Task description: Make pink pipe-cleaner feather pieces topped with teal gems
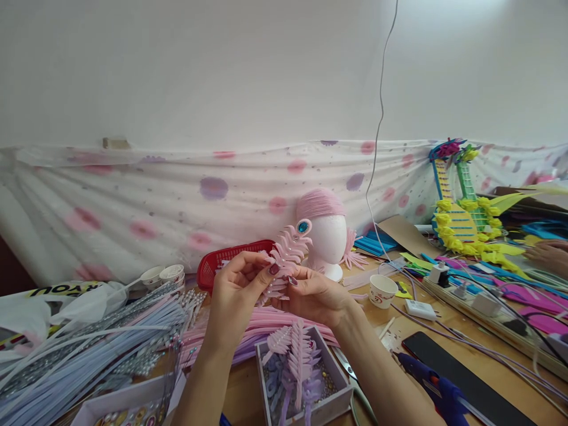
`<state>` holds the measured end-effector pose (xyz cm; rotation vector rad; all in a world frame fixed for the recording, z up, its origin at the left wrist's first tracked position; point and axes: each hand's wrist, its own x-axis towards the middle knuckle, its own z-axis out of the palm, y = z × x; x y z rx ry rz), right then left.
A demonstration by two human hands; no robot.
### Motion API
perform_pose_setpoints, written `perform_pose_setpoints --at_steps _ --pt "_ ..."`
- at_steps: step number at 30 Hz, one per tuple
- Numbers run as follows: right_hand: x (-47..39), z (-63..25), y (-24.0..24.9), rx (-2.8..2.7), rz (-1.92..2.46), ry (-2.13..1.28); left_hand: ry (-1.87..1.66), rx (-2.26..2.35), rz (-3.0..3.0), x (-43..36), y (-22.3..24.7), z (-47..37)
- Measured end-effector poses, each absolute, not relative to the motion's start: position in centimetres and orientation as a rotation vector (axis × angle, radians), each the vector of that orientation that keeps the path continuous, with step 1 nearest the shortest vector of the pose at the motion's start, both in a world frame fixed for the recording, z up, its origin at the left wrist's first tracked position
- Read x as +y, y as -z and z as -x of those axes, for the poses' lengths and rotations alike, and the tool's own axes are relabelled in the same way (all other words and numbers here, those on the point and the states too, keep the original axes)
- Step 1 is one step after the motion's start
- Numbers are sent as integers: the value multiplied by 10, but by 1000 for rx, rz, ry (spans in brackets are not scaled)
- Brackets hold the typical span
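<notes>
A pink feather-shaped piece (289,251) with a blue gem at its curled tip is held up in front of a white foam head (331,239) that wears pink strands. My left hand (242,284) pinches its left side between thumb and fingers. From the right, my right hand (313,293) grips its lower part, with the thumb near my left thumb. Just below both hands, a grey box (326,413) holds more pink and lilac feather-like pieces and small beads.
Pink and purple strips (261,322) lie behind the box. A blue glue gun (430,384), black phone (465,378), scissors (348,367), paper cup (382,290) and power strip (488,319) are right. Another person's hand (550,255) shows far right. Red basket (210,266) behind.
</notes>
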<state>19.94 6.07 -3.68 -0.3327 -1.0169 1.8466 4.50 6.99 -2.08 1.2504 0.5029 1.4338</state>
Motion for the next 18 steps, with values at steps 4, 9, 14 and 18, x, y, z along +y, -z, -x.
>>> perform_pose_setpoints --at_steps 4,9,14,18 --pt "60 -200 36 -1006 347 -1860 -1440 512 -1242 70 20 -43" --pt "60 -206 31 -1029 395 -1799 -1518 526 -1198 73 19 -42" --pt "59 -207 28 -1149 535 -1630 -1593 591 -1228 74 21 -42" --pt "56 -204 29 -1242 671 -1381 -1578 646 -1378 70 22 -46"
